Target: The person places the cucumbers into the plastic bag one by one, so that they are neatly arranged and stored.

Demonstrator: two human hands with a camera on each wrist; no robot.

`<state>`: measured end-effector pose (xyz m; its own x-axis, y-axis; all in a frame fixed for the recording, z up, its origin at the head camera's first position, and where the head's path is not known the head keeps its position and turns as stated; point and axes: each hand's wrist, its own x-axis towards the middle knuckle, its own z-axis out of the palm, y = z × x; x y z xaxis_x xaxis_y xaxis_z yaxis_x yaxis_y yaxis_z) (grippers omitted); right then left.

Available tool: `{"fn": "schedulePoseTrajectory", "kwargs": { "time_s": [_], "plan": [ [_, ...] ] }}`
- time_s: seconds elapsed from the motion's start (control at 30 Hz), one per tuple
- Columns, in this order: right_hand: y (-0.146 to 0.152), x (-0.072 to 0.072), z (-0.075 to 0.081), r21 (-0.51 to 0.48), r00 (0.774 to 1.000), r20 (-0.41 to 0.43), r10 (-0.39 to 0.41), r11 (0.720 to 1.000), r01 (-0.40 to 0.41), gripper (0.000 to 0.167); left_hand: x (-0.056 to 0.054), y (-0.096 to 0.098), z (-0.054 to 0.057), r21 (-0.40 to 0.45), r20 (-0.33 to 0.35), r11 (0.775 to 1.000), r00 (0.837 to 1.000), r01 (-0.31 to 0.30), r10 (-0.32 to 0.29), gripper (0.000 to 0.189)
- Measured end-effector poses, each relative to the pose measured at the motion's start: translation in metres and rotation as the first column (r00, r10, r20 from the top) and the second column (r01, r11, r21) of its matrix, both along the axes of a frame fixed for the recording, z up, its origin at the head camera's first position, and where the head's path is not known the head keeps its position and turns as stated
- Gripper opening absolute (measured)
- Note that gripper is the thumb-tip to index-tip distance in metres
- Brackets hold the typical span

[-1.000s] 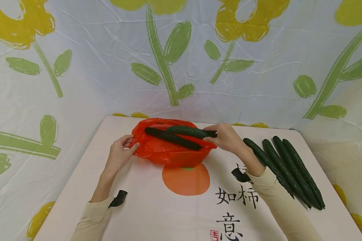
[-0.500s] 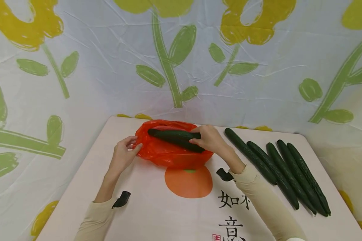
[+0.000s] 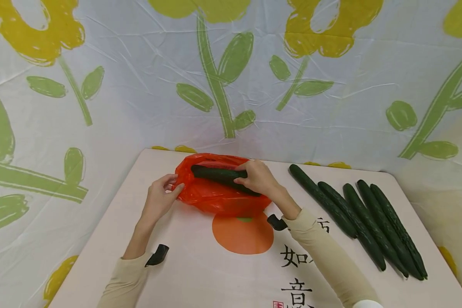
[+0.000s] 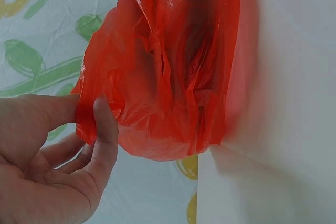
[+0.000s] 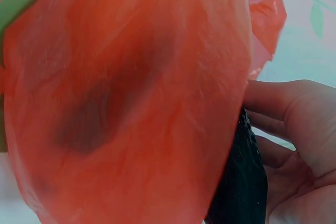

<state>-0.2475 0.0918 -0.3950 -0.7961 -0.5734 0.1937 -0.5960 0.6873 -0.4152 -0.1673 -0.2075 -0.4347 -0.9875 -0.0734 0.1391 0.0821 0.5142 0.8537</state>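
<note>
A red plastic bag lies at the far middle of the table, its mouth spread. At its left rim my left hand pinches the plastic between thumb and fingers; the left wrist view shows the folded film there. My right hand grips the right end of a dark green cucumber inside the bag's mouth. A second cucumber lies in the bag beneath it, mostly covered. Through the thin red film, the right wrist view shows a dark long shape beside the gripped cucumber.
Several cucumbers lie side by side, slanted, on the right of the table. Near the middle, the tabletop bears a printed orange persimmon and black characters. A flowered cloth stands behind the table's far edge.
My right hand has moved left, bringing its cucumber farther into the bag, over the other one. The left hand keeps its hold on the rim. The head view has shifted slightly.
</note>
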Motion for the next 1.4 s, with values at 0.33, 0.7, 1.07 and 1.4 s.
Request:
{"fn": "schedulePoseTrajectory", "kwargs": {
  "time_s": [0.33, 0.7, 1.07, 1.4],
  "plan": [
    [-0.013, -0.003, -0.01, -0.036, 1.0, -0.008, -0.015, 0.999, 0.015, 0.03, 0.001, 0.002, 0.002, -0.002, -0.005, 1.0, 1.0, -0.004, 0.004, 0.039],
    [-0.027, -0.001, -0.028, -0.082, 0.995, 0.06, -0.076, 0.993, 0.081, 0.031, 0.002, 0.004, 0.004, -0.006, -0.019, 1.0, 1.0, -0.009, 0.009, 0.037],
    [-0.036, 0.0, -0.043, -0.099, 0.987, 0.113, -0.116, 0.987, 0.127, 0.031, 0.004, 0.004, 0.007, -0.014, -0.045, 1.0, 0.999, -0.001, 0.001, 0.035],
    [-0.039, 0.003, -0.052, -0.018, 0.989, 0.066, -0.133, 0.991, 0.134, 0.035, 0.006, 0.004, 0.008, -0.022, -0.038, 1.0, 0.999, 0.003, -0.004, 0.037]
  ]
}}
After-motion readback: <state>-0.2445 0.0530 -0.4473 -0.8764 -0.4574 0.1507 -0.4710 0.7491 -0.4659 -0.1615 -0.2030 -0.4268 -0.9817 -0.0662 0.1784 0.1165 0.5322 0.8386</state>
